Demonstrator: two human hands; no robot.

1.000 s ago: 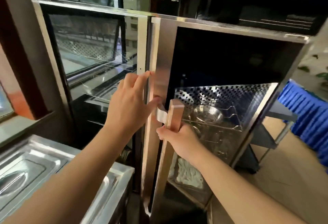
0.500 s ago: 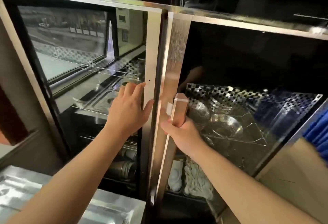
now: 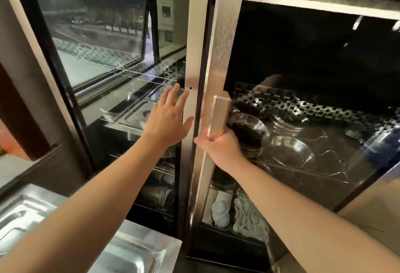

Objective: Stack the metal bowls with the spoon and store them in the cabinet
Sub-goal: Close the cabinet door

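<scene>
A steel cabinet with two glass doors fills the view. My right hand grips the long golden door handle of the right door, which stands nearly flush with the frame. My left hand lies flat, fingers spread, against the left door's steel edge strip. Behind the right glass, metal bowls sit on a wire shelf, with a shallower bowl beside them. No spoon is visible to me.
Steel trays lie on a counter at lower left. White dishes sit on the lower right shelf and steel cups on the lower left one. A perforated back panel shows behind the bowls.
The right door has swung closer to the frame under my right hand. My left hand has flattened on the left door's edge. The view has moved closer and lower.
</scene>
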